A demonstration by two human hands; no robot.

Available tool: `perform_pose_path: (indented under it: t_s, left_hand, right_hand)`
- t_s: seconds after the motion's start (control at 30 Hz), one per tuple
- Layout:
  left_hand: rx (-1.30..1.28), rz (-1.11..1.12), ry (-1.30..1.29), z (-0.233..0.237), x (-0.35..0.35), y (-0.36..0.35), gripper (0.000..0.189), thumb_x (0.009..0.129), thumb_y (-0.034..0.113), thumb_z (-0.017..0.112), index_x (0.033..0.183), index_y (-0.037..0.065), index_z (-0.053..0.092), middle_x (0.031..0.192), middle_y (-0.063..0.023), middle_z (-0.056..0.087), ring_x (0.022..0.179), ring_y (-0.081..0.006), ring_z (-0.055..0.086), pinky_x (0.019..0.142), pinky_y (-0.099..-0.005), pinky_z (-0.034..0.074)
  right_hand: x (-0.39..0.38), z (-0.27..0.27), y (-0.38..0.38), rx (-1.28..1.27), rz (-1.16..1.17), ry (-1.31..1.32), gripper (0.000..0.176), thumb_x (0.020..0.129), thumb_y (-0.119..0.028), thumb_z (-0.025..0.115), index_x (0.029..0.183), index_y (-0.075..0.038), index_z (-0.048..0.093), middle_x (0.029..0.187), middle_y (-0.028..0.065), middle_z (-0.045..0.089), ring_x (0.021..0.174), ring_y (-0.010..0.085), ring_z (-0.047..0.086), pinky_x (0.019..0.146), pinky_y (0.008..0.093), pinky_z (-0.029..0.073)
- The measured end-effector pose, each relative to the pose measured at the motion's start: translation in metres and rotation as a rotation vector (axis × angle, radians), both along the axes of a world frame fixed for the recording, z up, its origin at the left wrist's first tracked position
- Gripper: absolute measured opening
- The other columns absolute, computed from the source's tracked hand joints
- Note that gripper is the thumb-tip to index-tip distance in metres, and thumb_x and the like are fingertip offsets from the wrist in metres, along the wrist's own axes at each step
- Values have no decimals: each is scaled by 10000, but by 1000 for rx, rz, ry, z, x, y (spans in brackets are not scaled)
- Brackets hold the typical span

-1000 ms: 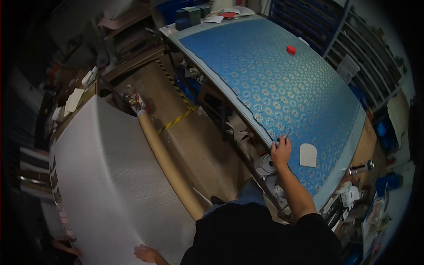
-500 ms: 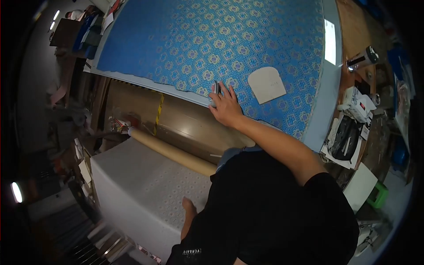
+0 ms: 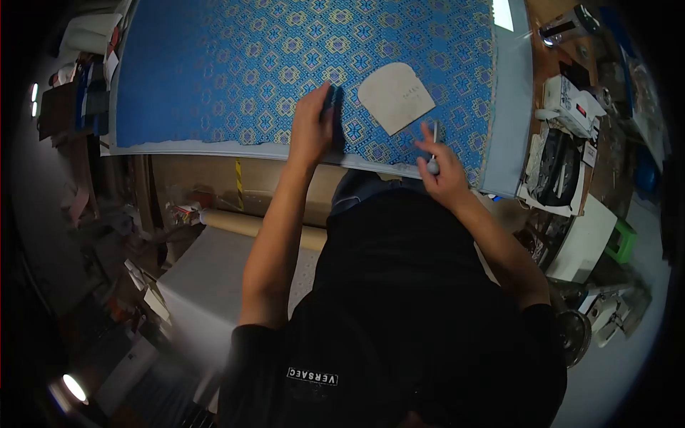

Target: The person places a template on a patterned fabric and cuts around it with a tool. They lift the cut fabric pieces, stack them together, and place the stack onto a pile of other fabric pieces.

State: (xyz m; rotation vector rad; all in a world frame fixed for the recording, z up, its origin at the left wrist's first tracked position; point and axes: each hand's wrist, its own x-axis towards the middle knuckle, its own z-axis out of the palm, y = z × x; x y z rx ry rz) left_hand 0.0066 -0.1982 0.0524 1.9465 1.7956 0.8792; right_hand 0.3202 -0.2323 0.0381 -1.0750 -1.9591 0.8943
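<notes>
A blue patterned fabric lies spread over the table, and a beige rounded template rests on it near the front edge. My left hand is on the fabric just left of the template, fingers closed on a small dark block. Below the template's right corner, at the table's front edge, my right hand grips a slim silver pen that points up toward the fabric. My black shirt hides the front of the table below both hands.
A white fabric roll on a cardboard tube lies behind me at lower left. The bench on the right carries a white device, a black bag on paper and a green box. Yellow-black tape marks the floor.
I have turned to face the table. My left hand left the white roll and now holds a dark block on the blue fabric. My right hand moved right, below the template, still holding the pen.
</notes>
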Motion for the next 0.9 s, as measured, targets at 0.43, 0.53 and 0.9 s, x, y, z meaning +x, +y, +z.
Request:
perform_pose_path:
  t_s: [0.43, 0.53, 0.9]
  left_hand:
    - [-91, -492, 41, -11, 25, 34, 434, 974, 96, 622, 1401, 174, 605, 1471, -74, 569, 1456, -332, 412, 1220, -615, 210]
    - [-60, -379, 176, -10, 15, 22, 474, 998, 213, 611, 1467, 191, 547, 1566, -68, 469, 1490, -347, 356, 1221, -621, 193]
    - [-116, -122, 357, -13, 21, 6, 684, 942, 459, 596, 1560, 214, 434, 1668, -157, 277, 1550, -441, 163, 1191, -704, 62]
  right_hand:
    - [-19, -4, 8, -112, -594, -153, 391, 969, -132, 632, 1322, -48, 485, 1592, 247, 390, 1477, 451, 346, 1240, 574, 134]
    - [-15, -5, 18, -110, -557, -318, 431, 965, -183, 666, 1334, -46, 490, 1588, 252, 393, 1485, 446, 332, 1239, 584, 112]
    - [18, -9, 45, -32, -477, -403, 400, 943, -200, 702, 1271, -50, 530, 1517, 237, 491, 1425, 432, 417, 1220, 615, 171]
